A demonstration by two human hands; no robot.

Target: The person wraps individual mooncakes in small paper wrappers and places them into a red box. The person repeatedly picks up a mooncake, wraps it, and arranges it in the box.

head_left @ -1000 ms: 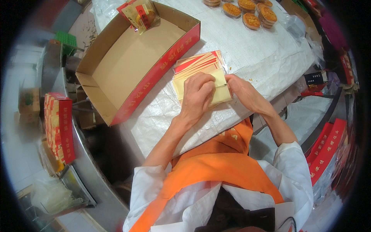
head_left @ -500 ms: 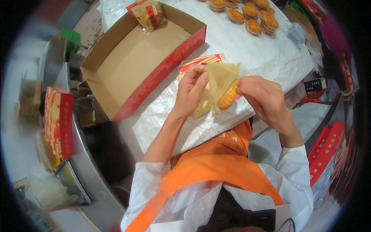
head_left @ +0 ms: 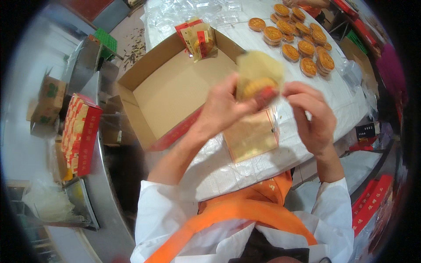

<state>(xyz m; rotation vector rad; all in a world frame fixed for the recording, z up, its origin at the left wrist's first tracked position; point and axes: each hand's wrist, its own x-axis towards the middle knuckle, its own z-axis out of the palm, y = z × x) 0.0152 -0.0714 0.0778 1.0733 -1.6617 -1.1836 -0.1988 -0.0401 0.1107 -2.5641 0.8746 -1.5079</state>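
My left hand (head_left: 230, 103) is closed round a yellowish see-through bag (head_left: 262, 65) with a golden mooncake (head_left: 258, 85) low inside it. The bag stands upright above the table, smeared by motion, and something red shows by the fingertips. Just right of the bag is my right hand (head_left: 311, 116), its fingers loosely curled and apart, with nothing visible in them. Below both hands, a stack of flat, empty bags (head_left: 252, 136) lies on the white table cover (head_left: 210, 168).
To the left stands a shallow cardboard box (head_left: 175, 94) with bagged mooncakes (head_left: 199, 41) at its far end. Several mooncakes in clear trays (head_left: 307, 48) sit at the far right. Empty clear trays (head_left: 193, 13) lie at the back. A filled red box (head_left: 83, 136) stands further left.
The bag with the mooncake has moved up, away from the table, and is now in my left hand. My right fingers have come away from the mooncake. The view has shifted, showing more mooncakes.
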